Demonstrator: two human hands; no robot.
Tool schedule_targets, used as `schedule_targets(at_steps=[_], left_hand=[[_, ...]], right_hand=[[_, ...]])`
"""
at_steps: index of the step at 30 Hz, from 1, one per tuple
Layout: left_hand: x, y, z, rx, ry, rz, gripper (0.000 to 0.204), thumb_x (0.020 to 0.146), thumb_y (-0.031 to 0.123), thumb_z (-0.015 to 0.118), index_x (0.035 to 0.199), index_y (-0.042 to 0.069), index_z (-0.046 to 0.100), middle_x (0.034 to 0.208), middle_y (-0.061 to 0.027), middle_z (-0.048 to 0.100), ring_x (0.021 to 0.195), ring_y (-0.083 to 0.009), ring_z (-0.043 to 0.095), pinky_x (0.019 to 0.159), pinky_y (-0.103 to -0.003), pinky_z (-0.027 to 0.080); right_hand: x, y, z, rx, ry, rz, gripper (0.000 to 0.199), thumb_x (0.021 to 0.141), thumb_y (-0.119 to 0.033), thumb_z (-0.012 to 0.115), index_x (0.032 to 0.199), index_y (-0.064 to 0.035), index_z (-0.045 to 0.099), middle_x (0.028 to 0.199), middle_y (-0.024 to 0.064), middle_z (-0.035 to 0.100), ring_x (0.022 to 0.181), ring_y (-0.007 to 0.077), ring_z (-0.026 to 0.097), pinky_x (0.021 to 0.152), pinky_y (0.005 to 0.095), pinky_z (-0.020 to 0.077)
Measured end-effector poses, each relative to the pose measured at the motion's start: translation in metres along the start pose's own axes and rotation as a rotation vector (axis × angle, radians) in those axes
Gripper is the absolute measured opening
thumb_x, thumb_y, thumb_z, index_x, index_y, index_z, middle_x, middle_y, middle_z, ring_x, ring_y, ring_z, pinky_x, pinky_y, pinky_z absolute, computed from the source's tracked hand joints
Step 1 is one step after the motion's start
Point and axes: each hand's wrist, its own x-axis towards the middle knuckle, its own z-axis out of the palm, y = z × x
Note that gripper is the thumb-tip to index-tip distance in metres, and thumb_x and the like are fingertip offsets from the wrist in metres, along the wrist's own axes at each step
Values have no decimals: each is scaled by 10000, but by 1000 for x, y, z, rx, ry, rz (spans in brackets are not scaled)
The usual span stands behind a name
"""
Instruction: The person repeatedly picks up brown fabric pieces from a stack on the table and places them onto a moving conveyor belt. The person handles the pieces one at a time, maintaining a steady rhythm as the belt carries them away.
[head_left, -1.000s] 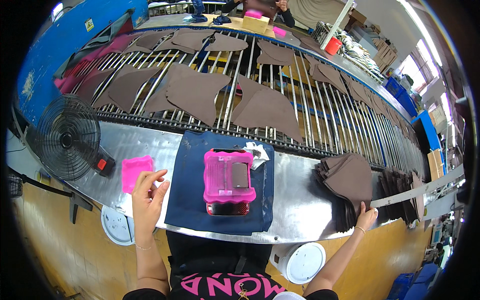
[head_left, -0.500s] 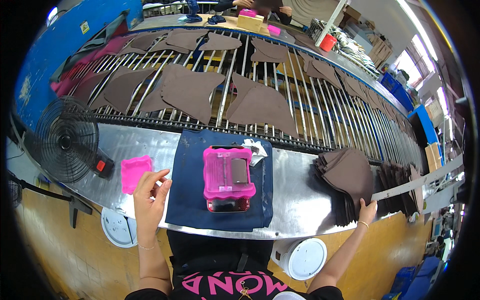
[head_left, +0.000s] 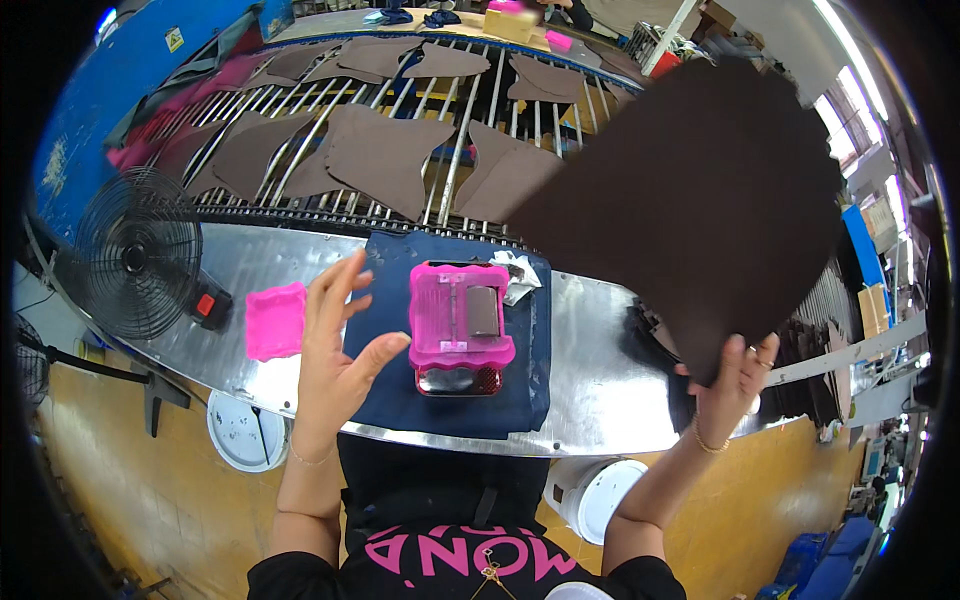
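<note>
My right hand (head_left: 735, 385) pinches the lower corner of a large dark brown cut panel (head_left: 720, 220), which looks like cloth or thin foam. The panel stands raised over the right of the bench, hiding much of the rack and most of the stack of similar panels (head_left: 655, 335). My left hand (head_left: 338, 350) is in the air with fingers spread and holds nothing. Just right of it is a pink scalloped tray (head_left: 432, 310) with a small brown block (head_left: 483, 311) in it. The tray rests on a dark, red-edged object (head_left: 458, 382) upon a navy cloth (head_left: 385, 395).
A pink scalloped piece (head_left: 275, 322) lies on the metal bench (head_left: 590, 390), beside a black fan (head_left: 135, 258). Beyond runs a rack of metal bars with several brown panels (head_left: 385, 155). White buckets (head_left: 610, 500) stand below the bench. Another person's hand shows at the far side.
My right hand has lifted a brown panel off the stack and swung it up. My left hand has risen and moved right, its fingers spreading wider.
</note>
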Motion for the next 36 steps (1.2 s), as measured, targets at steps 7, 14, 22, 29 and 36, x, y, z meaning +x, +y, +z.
schedule_targets(at_steps=[7, 14, 22, 29, 36], left_hand=[[3, 19, -52, -372, -15, -336, 363, 901, 159, 630, 1186, -52, 550, 905, -117, 662, 612, -177, 632, 540, -254, 525], [18, 8, -111, -4, 235, -137, 203, 917, 166, 628, 980, -26, 646, 732, -72, 634, 550, -98, 581, 491, -212, 477], [18, -4, -113, 36, 203, -137, 146, 896, 93, 645, 922, -49, 624, 731, -27, 563, 558, -78, 560, 508, -200, 447], [17, -18, -85, -43, 46, -297, 108, 895, 34, 608, 975, -36, 625, 608, -19, 558, 482, -72, 530, 458, -209, 421], [32, -23, -36, 185, -333, -230, 80, 853, -27, 600, 907, -81, 621, 748, -89, 575, 493, -131, 566, 459, -261, 431]], right_hand=[[-1, -1, 107, 192, -515, -71, 280, 915, -41, 572, 1161, 30, 458, 1013, 125, 628, 751, 157, 641, 532, 247, 494], [2, 23, 169, -107, -792, -233, 302, 850, -86, 658, 1118, 10, 555, 844, 179, 677, 697, 314, 667, 639, 327, 510], [-7, 41, 174, -183, -727, -316, 141, 802, -81, 702, 933, -36, 677, 803, 149, 669, 656, 300, 637, 603, 335, 489], [-2, 49, 134, -321, -667, -425, 142, 761, -23, 718, 897, -52, 690, 811, 136, 661, 698, 306, 631, 607, 347, 483], [-22, 95, 61, -501, -531, -200, 90, 785, -52, 708, 852, 6, 693, 763, 121, 693, 671, 210, 658, 624, 278, 474]])
